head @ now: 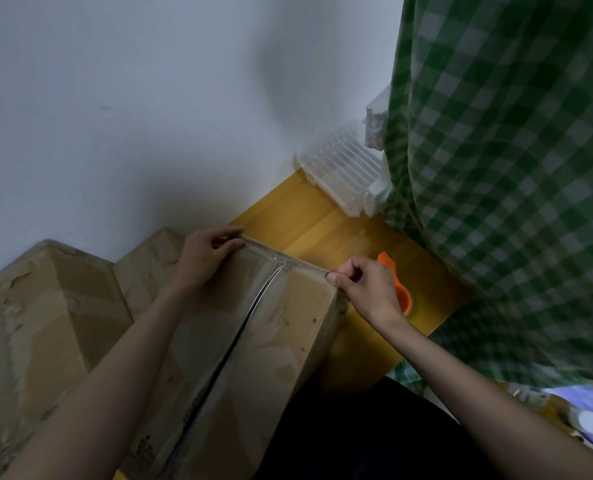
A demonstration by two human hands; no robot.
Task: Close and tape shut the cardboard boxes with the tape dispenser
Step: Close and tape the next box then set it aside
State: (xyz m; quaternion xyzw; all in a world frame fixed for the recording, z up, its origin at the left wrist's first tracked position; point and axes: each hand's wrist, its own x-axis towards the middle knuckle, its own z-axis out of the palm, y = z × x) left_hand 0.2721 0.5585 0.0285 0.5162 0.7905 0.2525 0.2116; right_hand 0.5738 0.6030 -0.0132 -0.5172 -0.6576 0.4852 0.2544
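Head view: on the near box (253, 341), both the left hand (205, 258) and right hand (361, 289) pinch a tape (288, 263) strip along its far edge; uneven tension could wrinkle it, while the dispenser (400, 289) lies behind the right hand on the floor.

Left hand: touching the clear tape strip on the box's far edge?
Touching. Head view shows the left hand pinching the clear tape strip at the cardboard box corner.

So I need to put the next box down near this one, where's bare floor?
Bare wooden floor lies between the taped box, the wall and the clear plastic tray. Right of the box it is crowded: the orange tape dispenser and the checked cloth. More boxes fill the left.
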